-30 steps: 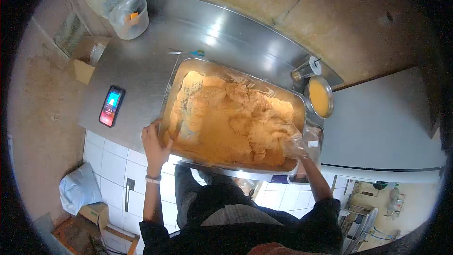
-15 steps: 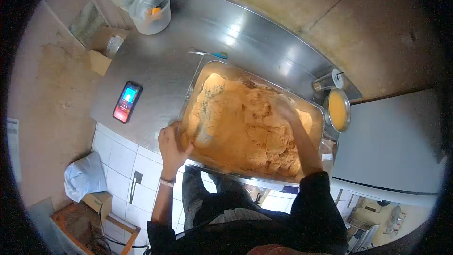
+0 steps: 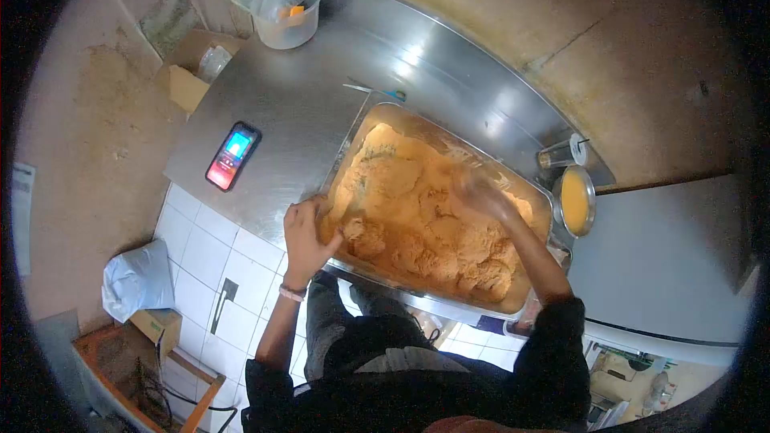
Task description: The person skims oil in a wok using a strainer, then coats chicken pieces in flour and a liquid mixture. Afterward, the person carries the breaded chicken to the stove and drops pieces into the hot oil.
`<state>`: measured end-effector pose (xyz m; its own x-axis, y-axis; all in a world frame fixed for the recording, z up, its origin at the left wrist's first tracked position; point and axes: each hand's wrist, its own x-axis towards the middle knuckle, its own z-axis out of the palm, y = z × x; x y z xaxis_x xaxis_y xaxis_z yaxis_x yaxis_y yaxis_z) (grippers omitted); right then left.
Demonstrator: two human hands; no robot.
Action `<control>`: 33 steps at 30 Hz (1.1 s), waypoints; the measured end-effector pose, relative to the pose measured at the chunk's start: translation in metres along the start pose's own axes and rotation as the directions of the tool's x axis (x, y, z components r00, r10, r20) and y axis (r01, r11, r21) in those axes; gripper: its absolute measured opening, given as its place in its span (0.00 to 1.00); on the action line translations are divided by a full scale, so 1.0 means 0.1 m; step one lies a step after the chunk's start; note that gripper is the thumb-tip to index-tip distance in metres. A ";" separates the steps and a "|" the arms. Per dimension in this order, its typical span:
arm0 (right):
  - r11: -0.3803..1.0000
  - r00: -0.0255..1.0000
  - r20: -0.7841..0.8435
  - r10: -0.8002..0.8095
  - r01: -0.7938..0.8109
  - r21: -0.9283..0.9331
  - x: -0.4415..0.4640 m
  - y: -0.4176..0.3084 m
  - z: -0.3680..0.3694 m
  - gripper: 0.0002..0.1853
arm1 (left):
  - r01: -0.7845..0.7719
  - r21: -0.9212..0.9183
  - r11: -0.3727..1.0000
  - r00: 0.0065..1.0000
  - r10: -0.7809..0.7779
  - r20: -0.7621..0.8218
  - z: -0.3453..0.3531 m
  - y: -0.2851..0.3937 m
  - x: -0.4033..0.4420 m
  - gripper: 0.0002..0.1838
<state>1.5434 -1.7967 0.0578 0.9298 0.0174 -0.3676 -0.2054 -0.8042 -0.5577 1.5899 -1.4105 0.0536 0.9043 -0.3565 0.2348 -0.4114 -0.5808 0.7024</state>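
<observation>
- Your dark sleeves (image 3: 553, 345) fill the bottom centre of the frame; a pale band (image 3: 292, 293) circles your left wrist.
- Your left hand (image 3: 308, 242) is left of centre, at the tray's lower-left corner. Thumb stands apart from the bent fingers; cannot tell whether they pinch the rim.
- Your right hand (image 3: 480, 191), right of centre, is motion-blurred over the mix. Cannot tell if its fingers are spread or together, nor whether they hold any of it.
- The metal tray (image 3: 401, 117) sits slantwise across the centre, its lower edge toward you.
- Orange-tan crumbly mix (image 3: 417, 200) covers most of the tray floor: lumpy in the centre and lower right, paler and smoother toward the upper left, with dark specks there.
- Left of the tray, on the metal counter (image 3: 289, 124), lies a phone (image 3: 233, 155), screen lit blue and red.
- Blue-handled scissors (image 3: 395, 95) lie just beyond the tray's upper-left corner.
- Right of the tray: a metal bowl (image 3: 593, 196) of something yellow, and just above it a clear cup (image 3: 557, 155).
- Upper left, far end of the counter: a translucent tub (image 3: 290, 30) with a clear bag and something orange inside.
- Stained wall (image 3: 481, 0) along the top.
</observation>
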 end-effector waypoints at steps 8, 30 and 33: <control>0.908 0.969 0.047 -0.242 0.243 -0.342 1.23 -0.85 0.89 0.17 | -0.028 -0.018 0.999 1.000 0.027 -0.014 0.00 -0.01 0.03 0.26; 0.274 0.985 0.171 0.016 -0.168 0.947 -0.94 0.06 -0.16 0.23 | -0.023 -0.015 1.000 0.998 0.023 0.055 0.05 -0.09 -0.02 0.29; 0.985 0.990 -0.006 -0.141 0.140 -0.100 -0.11 -0.24 0.39 0.23 | -0.049 -0.035 0.998 0.997 0.051 0.057 0.06 -0.10 -0.01 0.28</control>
<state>1.5263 -1.7545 0.0463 0.9513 0.1270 -0.2810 -0.0421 -0.8492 -0.5263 1.5922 -1.4084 0.0425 0.8740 -0.4272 0.2316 -0.4512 -0.5364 0.7132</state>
